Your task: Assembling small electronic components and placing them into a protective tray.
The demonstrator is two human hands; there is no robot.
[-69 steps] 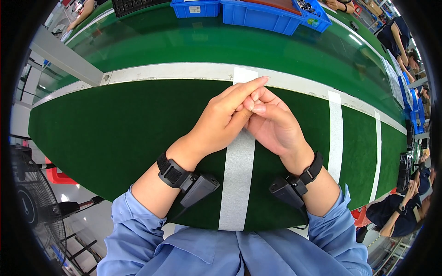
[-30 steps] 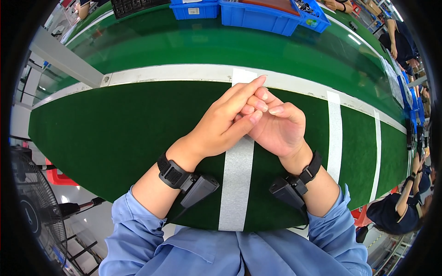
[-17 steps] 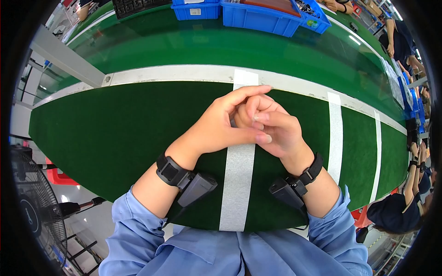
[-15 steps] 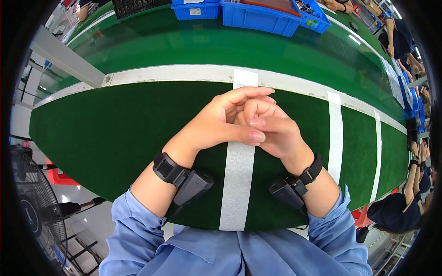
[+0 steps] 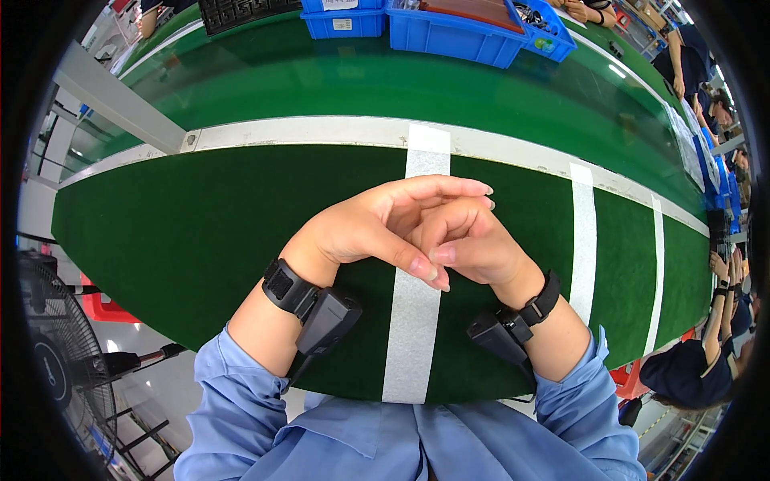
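Observation:
Above the dark green table mat, my left hand (image 5: 361,224) is cupped over the fingers of my right hand (image 5: 477,244). The left fingers stretch to the right with the thumb apart from them, and no object shows in that hand. My right fingers are curled in toward the left palm, thumb bent against them; I see nothing held there, though the inside of the curl is partly hidden. Both hands overlap a white strip (image 5: 413,345) running down the mat. Each wrist wears a black strap with a small dark device, the left device (image 5: 329,321) and the right device (image 5: 499,335).
Blue bins (image 5: 457,36) stand across the glossy green surface beyond a white rail (image 5: 321,131). A grey post (image 5: 120,100) rises at the left. A black fan (image 5: 60,361) stands at lower left. Other people work along the right side, one in a dark top (image 5: 690,373).
Both hands have come slightly nearer to me. The left hand has tipped, its thumb pointing further down, and its fingers now reach past the curled right fingers.

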